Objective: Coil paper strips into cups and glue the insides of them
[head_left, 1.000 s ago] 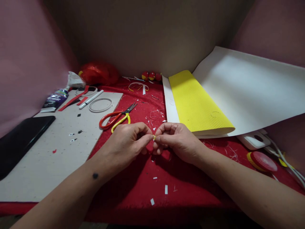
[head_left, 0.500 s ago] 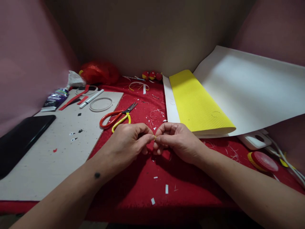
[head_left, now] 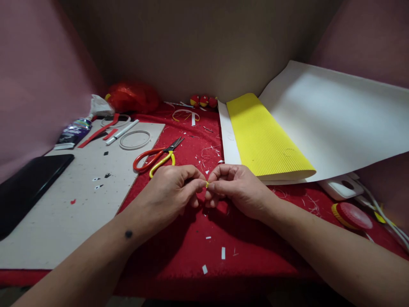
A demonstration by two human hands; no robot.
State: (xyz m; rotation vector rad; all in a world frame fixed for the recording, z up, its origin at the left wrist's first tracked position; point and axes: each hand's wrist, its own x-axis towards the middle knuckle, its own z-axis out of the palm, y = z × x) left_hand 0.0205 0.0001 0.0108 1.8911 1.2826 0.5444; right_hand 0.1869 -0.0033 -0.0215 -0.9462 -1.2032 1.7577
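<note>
Fingertip to fingertip, my left hand (head_left: pixel 174 187) and my right hand (head_left: pixel 234 186) meet above the red cloth (head_left: pixel 179 251). Between their pinched thumbs and forefingers is a tiny yellow piece (head_left: pixel 207 184), mostly hidden; its material is too small to tell, though its colour matches the yellow corrugated paper (head_left: pixel 268 140) behind my right hand. Just beyond my left hand lie scissors (head_left: pixel 159 157) with one red and one yellow handle, blades partly apart. Small white paper scraps (head_left: pixel 223 253) are scattered on the cloth.
At left, a grey board (head_left: pixel 73 230) bears a black phone-like slab (head_left: pixel 35 187), a pen (head_left: pixel 122 132), a pale ring (head_left: pixel 134 140) and tiny cut-outs. A glue tube (head_left: pixel 73 133) stands behind. A large white sheet (head_left: pixel 338 123) spreads at right, near a red-and-yellow round coil (head_left: pixel 351 215).
Slightly more of the yellow piece shows between my fingertips. Both hands keep nearly the same place and pinch, and the things on the table have stayed put.
</note>
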